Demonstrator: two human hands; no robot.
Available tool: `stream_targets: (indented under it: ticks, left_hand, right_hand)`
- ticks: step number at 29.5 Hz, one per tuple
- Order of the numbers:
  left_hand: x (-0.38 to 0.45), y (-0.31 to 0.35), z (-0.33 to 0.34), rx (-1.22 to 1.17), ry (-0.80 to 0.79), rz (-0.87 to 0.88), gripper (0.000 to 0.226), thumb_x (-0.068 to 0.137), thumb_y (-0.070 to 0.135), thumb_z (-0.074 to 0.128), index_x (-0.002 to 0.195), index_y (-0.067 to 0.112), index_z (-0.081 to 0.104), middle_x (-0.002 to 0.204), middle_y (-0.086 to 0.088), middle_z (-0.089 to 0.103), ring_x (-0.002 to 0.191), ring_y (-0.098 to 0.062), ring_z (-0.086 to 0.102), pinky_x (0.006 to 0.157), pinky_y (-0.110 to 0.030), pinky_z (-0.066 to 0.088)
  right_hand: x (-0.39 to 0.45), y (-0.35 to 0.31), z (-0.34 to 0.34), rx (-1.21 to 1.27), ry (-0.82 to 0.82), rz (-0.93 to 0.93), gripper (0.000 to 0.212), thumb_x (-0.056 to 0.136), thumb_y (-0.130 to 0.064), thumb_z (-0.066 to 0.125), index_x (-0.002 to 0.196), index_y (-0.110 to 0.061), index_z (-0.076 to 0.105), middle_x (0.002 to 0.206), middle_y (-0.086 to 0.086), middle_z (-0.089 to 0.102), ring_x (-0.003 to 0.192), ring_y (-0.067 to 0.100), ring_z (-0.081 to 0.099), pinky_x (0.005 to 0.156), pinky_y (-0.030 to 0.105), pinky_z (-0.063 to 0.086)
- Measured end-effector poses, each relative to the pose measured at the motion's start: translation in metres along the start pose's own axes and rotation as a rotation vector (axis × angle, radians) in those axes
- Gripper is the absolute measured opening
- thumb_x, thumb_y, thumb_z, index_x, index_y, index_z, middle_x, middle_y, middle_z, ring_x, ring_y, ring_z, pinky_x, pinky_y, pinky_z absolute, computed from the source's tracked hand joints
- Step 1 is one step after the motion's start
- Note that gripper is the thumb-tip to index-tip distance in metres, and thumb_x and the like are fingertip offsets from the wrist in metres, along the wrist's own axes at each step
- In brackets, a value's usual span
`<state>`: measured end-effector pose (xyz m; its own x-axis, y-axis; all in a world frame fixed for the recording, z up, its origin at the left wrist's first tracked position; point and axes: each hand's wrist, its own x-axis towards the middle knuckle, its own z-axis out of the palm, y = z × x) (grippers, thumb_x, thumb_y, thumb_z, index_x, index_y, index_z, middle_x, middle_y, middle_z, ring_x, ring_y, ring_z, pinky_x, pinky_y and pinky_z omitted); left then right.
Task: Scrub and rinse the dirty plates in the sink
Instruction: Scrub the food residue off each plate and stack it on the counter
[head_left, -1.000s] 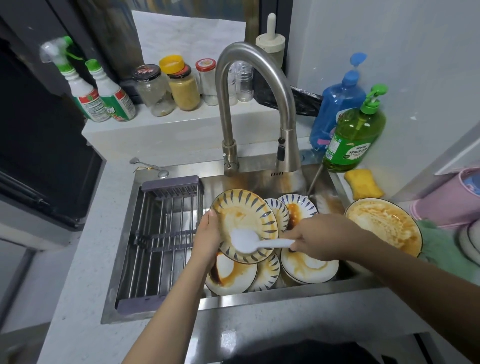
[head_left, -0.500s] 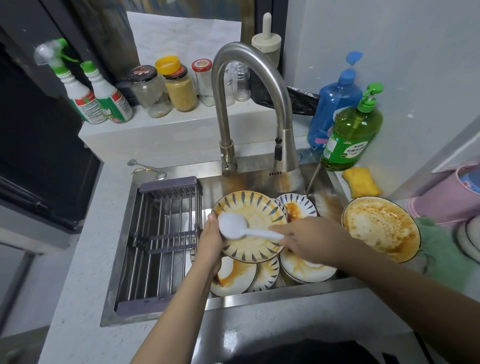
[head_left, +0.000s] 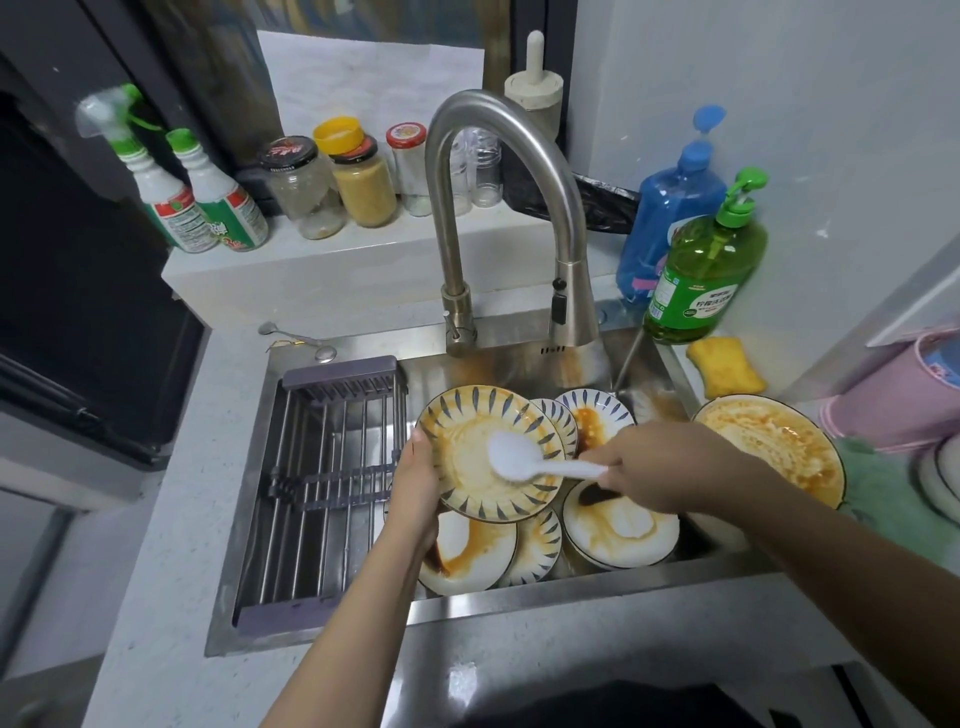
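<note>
two hands work over the sink (head_left: 332, 631): the left hand (head_left: 418, 486) grips the left rim of a striped plate (head_left: 467, 441), fingers curled under it, holding it tilted above the other dishes, while the right hand (head_left: 657, 467) has its fingers closed around the handle of a white brush (head_left: 524, 462) whose head rests on the plate's sauce-smeared face. several more stained plates (head_left: 621, 530) lie overlapping in the right half of the basin, below the faucet (head_left: 519, 171). a drain rack (head_left: 322, 483) fills the basin's left half. at the tabletop's right edge sits another dirty plate (head_left: 774, 447), with a yellow sponge (head_left: 724, 371) and green soap bottle (head_left: 701, 275) just behind it.
</note>
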<state>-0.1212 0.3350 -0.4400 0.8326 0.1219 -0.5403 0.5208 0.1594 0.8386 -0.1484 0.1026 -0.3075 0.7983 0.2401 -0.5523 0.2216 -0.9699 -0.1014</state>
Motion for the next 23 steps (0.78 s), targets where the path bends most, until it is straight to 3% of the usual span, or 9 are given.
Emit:
stream_targets:
  ticks: [3, 5, 8, 10, 14, 17, 21, 23]
  left_hand:
    - [-0.003, 0.001, 0.006, 0.062, -0.034, 0.003, 0.048, 0.101, 0.054, 0.024, 0.121, 0.023, 0.055, 0.122, -0.009, 0.062, 0.112, -0.027, 0.059, 0.091, -0.042, 0.052]
    - [-0.008, 0.002, 0.012, 0.011, -0.062, -0.042, 0.048, 0.102, 0.052, 0.025, 0.119, 0.021, 0.057, 0.114, -0.010, 0.068, 0.104, -0.026, 0.065, 0.086, -0.042, 0.055]
    - [-0.007, 0.001, 0.010, -0.047, -0.053, -0.049, 0.051, 0.101, 0.052, 0.027, 0.127, 0.019, 0.056, 0.119, -0.008, 0.067, 0.108, -0.025, 0.065, 0.093, -0.048, 0.052]
    - [-0.005, -0.002, 0.008, -0.036, -0.052, -0.037, 0.052, 0.100, 0.054, 0.027, 0.130, 0.021, 0.055, 0.122, -0.006, 0.066, 0.112, -0.025, 0.063, 0.097, -0.051, 0.049]
    - [-0.007, -0.006, 0.013, 0.018, -0.056, -0.018, 0.052, 0.101, 0.052, 0.027, 0.132, 0.019, 0.053, 0.123, -0.010, 0.064, 0.113, -0.026, 0.060, 0.098, -0.047, 0.049]
    - [-0.009, 0.000, 0.015, -0.043, -0.043, 0.003, 0.049, 0.103, 0.048, 0.026, 0.130, 0.017, 0.054, 0.119, -0.008, 0.065, 0.110, -0.024, 0.062, 0.089, -0.041, 0.054]
    - [0.000, 0.002, 0.004, -0.110, 0.027, 0.005, 0.050, 0.102, 0.048, 0.026, 0.136, 0.018, 0.049, 0.129, -0.007, 0.060, 0.116, -0.027, 0.059, 0.097, -0.049, 0.049]
    - [0.001, -0.002, 0.002, -0.138, 0.017, -0.021, 0.051, 0.102, 0.050, 0.028, 0.134, 0.018, 0.050, 0.126, -0.009, 0.062, 0.113, -0.028, 0.060, 0.094, -0.050, 0.051]
  right_hand:
    - [0.001, -0.020, 0.006, 0.143, 0.039, -0.113, 0.033, 0.100, -0.032, 0.037, 0.130, -0.040, 0.050, 0.083, -0.009, 0.058, 0.066, 0.008, 0.050, 0.054, 0.024, 0.037]
    - [0.013, -0.015, 0.007, 0.211, 0.134, -0.038, 0.034, 0.100, -0.031, 0.037, 0.132, -0.039, 0.048, 0.087, -0.006, 0.062, 0.067, 0.010, 0.052, 0.053, 0.025, 0.036]
    - [0.014, -0.001, 0.006, 0.037, 0.147, 0.073, 0.030, 0.100, -0.027, 0.037, 0.125, -0.032, 0.053, 0.082, -0.008, 0.056, 0.066, 0.010, 0.050, 0.050, 0.023, 0.032]
    - [0.004, -0.003, 0.007, -0.066, 0.111, 0.046, 0.027, 0.099, -0.027, 0.039, 0.118, -0.031, 0.057, 0.075, -0.008, 0.050, 0.061, 0.006, 0.046, 0.049, 0.023, 0.030]
    - [0.007, -0.023, 0.008, 0.039, 0.148, -0.084, 0.029, 0.101, -0.029, 0.037, 0.126, -0.033, 0.052, 0.075, -0.009, 0.050, 0.064, 0.009, 0.047, 0.053, 0.024, 0.035]
    - [0.020, -0.009, 0.010, 0.022, 0.240, 0.072, 0.029, 0.100, -0.026, 0.038, 0.125, -0.031, 0.052, 0.072, -0.009, 0.046, 0.065, 0.010, 0.047, 0.051, 0.023, 0.032]
    - [0.006, -0.003, 0.017, -0.002, 0.104, 0.022, 0.031, 0.099, -0.027, 0.038, 0.125, -0.032, 0.055, 0.088, -0.006, 0.060, 0.071, 0.011, 0.053, 0.053, 0.022, 0.036]
    - [0.004, -0.009, 0.020, 0.126, 0.133, -0.061, 0.031, 0.100, -0.031, 0.038, 0.127, -0.038, 0.053, 0.087, -0.009, 0.062, 0.070, 0.009, 0.054, 0.053, 0.022, 0.036]
